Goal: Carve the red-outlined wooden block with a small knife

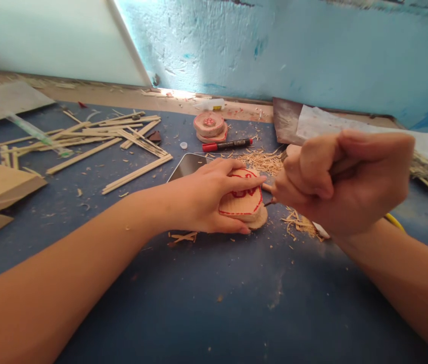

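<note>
A pale wooden block (236, 206) with red marker lines on its top lies on the blue table, its lower layer jutting out at the near right. My left hand (214, 189) grips it from the left, thumb along the near side and fingers over the top. My right hand (335, 177) is closed in a fist just right of the block. From this fist a thin dark metal tip of a carving tool (270, 202) points at the block's right side. The tool's handle is mostly hidden by my fingers, and its exact blade shape cannot be made out.
Behind the block lie a phone (186, 168), a red-and-black marker (228, 145) and a carved round wooden piece (209, 125). Wood shavings (265, 161) surround the work. Wooden sticks (138, 173) and wooden boards (3, 192) lie left. Papers (322, 124) rest at the back right.
</note>
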A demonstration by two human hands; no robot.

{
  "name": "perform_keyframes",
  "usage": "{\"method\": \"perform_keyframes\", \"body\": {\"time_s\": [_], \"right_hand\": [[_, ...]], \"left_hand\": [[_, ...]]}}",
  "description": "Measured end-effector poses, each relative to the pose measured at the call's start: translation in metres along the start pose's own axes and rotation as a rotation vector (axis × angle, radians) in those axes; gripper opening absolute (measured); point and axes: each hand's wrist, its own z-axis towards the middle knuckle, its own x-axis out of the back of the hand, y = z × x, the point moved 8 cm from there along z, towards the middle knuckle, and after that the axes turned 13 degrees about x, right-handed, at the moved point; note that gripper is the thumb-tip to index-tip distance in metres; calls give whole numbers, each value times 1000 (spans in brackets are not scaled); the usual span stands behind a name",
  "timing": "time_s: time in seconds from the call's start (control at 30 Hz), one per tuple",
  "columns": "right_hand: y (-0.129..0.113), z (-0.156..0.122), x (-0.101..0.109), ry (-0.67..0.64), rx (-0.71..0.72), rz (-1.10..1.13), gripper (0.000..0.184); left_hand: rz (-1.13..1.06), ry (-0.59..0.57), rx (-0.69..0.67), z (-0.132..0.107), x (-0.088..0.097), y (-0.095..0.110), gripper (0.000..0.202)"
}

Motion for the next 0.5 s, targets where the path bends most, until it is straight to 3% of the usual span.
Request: {"method": "perform_keyframes", "body": {"time_s": [0.2,0.5], "right_hand": [[2,-4,0,16,17,-33,45],[13,-10,-1,-55,-29,29,49]], "left_hand": [[-50,-16,-21,-1,3,9,48],[-121,-30,-78,3,3,10,37]]}}
